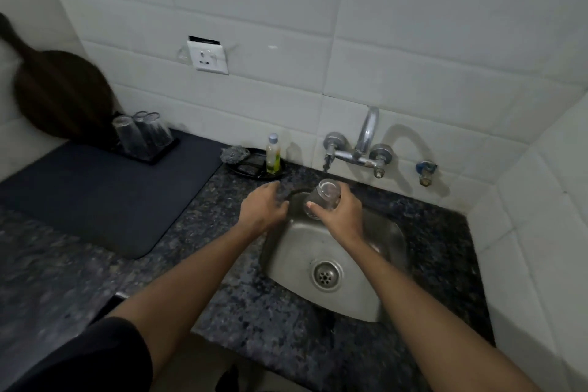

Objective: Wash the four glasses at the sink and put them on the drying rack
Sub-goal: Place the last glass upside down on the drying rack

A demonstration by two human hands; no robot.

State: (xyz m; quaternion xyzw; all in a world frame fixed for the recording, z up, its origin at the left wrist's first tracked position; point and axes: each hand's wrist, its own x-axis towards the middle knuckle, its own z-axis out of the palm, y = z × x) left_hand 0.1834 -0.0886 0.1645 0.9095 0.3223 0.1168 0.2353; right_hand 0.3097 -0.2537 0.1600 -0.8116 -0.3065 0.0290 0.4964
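Observation:
My right hand point(342, 215) grips a clear glass point(324, 197) and holds it tilted, base up, over the back of the steel sink point(375, 264), just below the tap spout point(326, 165). No water stream is visible. My left hand point(264, 205) hovers at the sink's left rim, fingers loosely curled, holding nothing. Three clear glasses point(140, 134) stand upside down on a small black drying rack point(159, 154) at the back left of the counter.
A dark mat point(95, 197) covers the counter left of the sink. A soap bottle point(273, 154) and a scrubber point(234, 154) sit on a black dish behind the sink. A wooden board point(57, 92) leans against the left wall. A tiled wall closes in on the right.

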